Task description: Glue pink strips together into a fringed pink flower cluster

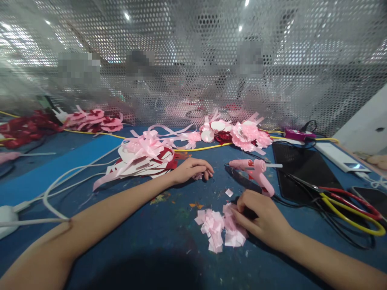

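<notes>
Small cut pieces of pink ribbon (211, 227) lie in a loose pile on the blue table. My right hand (261, 215) is closed, thumb and fingers pressed on pieces at the pile's right side. Farther forward, my left hand (195, 168) rests low over the table with its fingers curled down around a few pink pieces, which show only partly beneath them. One loose pink square (229, 193) lies between the two hands. Just beyond my right hand stands a pink hot glue gun (256, 171) with a glue stick in its back.
Pink bows with white and red card pieces (145, 153) sit beyond my left forearm. Scissors with red and yellow handles (341, 201) lie at the right, partly over a black tablet-like slab (306, 171). Rosettes (246, 135) line the perforated screen (193, 80). White cables (51, 197) cross the left side.
</notes>
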Action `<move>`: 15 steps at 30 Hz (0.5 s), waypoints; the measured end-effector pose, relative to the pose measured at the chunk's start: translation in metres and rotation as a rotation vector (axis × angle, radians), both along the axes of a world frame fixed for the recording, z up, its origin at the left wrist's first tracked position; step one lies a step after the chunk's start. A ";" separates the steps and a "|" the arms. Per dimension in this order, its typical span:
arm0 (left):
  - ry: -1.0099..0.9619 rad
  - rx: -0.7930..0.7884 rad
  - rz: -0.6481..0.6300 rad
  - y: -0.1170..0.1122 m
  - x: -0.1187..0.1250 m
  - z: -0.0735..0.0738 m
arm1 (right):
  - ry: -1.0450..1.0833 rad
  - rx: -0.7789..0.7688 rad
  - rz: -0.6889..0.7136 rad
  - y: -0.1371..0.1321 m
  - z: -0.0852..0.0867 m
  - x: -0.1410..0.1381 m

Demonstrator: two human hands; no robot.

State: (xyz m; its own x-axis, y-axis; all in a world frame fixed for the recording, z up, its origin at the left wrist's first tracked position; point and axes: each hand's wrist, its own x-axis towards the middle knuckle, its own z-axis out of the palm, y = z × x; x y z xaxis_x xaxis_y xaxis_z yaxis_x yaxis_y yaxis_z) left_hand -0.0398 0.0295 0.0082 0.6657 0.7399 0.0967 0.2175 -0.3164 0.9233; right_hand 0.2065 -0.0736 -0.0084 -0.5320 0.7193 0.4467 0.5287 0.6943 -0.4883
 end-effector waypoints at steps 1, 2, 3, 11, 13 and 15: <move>-0.024 -0.032 0.005 0.000 0.000 0.000 | -0.001 0.001 0.000 0.000 0.000 0.000; -0.046 -0.061 0.012 0.001 0.000 0.001 | -0.003 0.002 -0.001 0.000 0.000 0.000; -0.066 -0.087 0.020 0.002 0.000 0.001 | -0.004 0.005 -0.003 0.000 0.000 0.000; -0.242 -0.192 0.136 0.014 -0.003 -0.005 | -0.012 0.011 0.006 0.001 0.000 -0.001; -0.255 -0.189 0.164 0.017 -0.004 -0.008 | -0.012 0.015 0.006 0.000 0.000 0.000; -0.245 -0.172 0.183 0.019 -0.004 -0.010 | -0.011 0.018 0.009 0.000 0.000 0.000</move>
State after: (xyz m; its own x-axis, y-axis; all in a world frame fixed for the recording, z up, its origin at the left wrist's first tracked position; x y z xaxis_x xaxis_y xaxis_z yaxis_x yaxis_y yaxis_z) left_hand -0.0442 0.0490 -0.0018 0.4928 0.8642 0.1009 0.0216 -0.1281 0.9915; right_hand 0.2064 -0.0734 -0.0086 -0.5433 0.7066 0.4534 0.5278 0.7074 -0.4701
